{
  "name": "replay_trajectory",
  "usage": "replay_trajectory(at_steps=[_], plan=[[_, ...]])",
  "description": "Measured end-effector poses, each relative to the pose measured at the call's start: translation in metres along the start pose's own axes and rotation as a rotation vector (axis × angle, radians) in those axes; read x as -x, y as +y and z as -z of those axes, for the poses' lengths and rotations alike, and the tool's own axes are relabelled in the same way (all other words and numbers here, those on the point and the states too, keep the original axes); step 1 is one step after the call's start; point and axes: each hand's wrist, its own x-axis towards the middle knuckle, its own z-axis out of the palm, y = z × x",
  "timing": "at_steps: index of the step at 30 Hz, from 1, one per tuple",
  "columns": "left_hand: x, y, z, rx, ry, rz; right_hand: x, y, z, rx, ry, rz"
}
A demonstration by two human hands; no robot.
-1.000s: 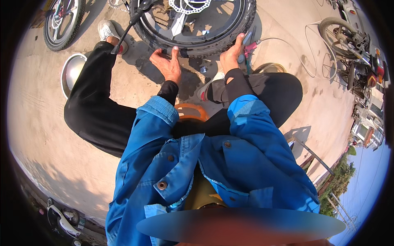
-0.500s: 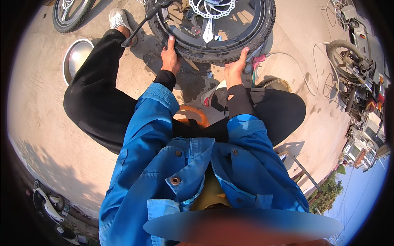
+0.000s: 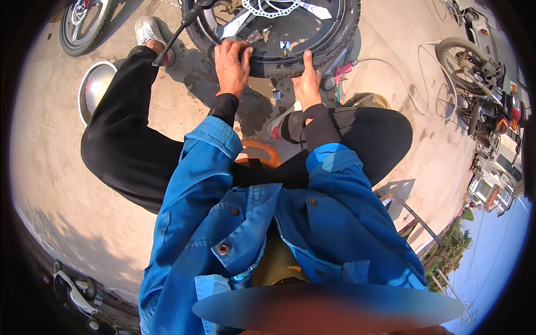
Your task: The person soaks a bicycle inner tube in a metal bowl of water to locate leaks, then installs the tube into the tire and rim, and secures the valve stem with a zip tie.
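Note:
A bicycle wheel with a black knobbly tyre and a silver brake disc stands in front of me at the top of the view. My left hand lies over the tyre's near left part, fingers bent over it towards the rim. On the near right, my right hand grips the tyre, its thumb pressed up along the side and the other fingers curled low, partly hidden. A black rod-like part slants down to the left of the wheel. Pale spokes show inside the black rim.
A pink air gun with a gauge and a pale hose lies right of the wheel. A metal basin sits by my left leg, another wheel at the far left. A motorcycle stands at the right. Ground below the wheel is wet.
My left hand has gone from thumb-up at the tyre's edge to fingers bent over it. The wheel has turned, its spokes now in other positions. The whole view has shifted slightly.

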Motion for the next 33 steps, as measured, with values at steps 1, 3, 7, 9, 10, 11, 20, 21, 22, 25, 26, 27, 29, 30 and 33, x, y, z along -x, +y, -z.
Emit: replay_trajectory(at_steps=[1, 3, 7, 9, 10, 11, 20, 21, 22, 25, 26, 27, 29, 30, 33], plan=[[-0.009, 0.008, -0.003, -0.008, -0.065, -0.166, -0.003, -0.007, 0.003, 0.076, 0.072, 0.011], [-0.02, 0.023, -0.015, 0.038, -0.209, -0.229, -0.006, -0.01, 0.004, 0.083, 0.062, 0.018], [-0.033, 0.031, -0.037, -0.05, -0.645, -0.156, -0.002, -0.011, 0.012, -0.011, -0.228, 0.049], [-0.036, 0.029, -0.045, -0.053, -0.663, -0.149, -0.002, -0.013, 0.015, -0.043, -0.223, -0.037], [-0.038, 0.029, -0.049, -0.042, -0.696, -0.108, -0.003, -0.014, 0.017, -0.031, -0.243, -0.044], [-0.039, 0.028, -0.051, -0.032, -0.733, -0.064, -0.004, -0.015, 0.019, -0.028, -0.258, -0.039], [-0.04, 0.036, -0.064, -0.014, -0.696, 0.175, -0.017, -0.017, 0.016, 0.087, 0.084, 0.073], [-0.041, 0.035, -0.066, -0.001, -0.709, 0.193, -0.016, -0.019, 0.016, 0.173, 0.156, 0.038], [-0.043, 0.031, -0.065, -0.013, -0.726, 0.161, -0.016, -0.021, 0.016, 0.248, 0.212, 0.027], [-0.05, 0.026, -0.067, 0.156, -0.688, 0.266, -0.01, -0.021, 0.014, 0.121, -0.015, 0.128], [-0.051, 0.024, -0.067, 0.204, -0.676, 0.299, -0.01, -0.024, 0.014, 0.164, -0.151, 0.158], [-0.05, 0.024, -0.068, 0.157, -0.699, 0.282, -0.009, -0.023, 0.014, 0.226, -0.051, 0.112], [-0.048, 0.026, -0.071, 0.081, -0.736, 0.231, -0.008, -0.025, 0.017, 0.386, 0.088, 0.014], [-0.046, 0.028, -0.072, -0.009, -0.748, 0.121, -0.005, -0.021, 0.016, 0.343, 0.048, 0.044], [-0.043, 0.031, -0.07, -0.061, -0.739, 0.15, 0.005, -0.015, 0.017, 0.24, -0.053, 0.007]])
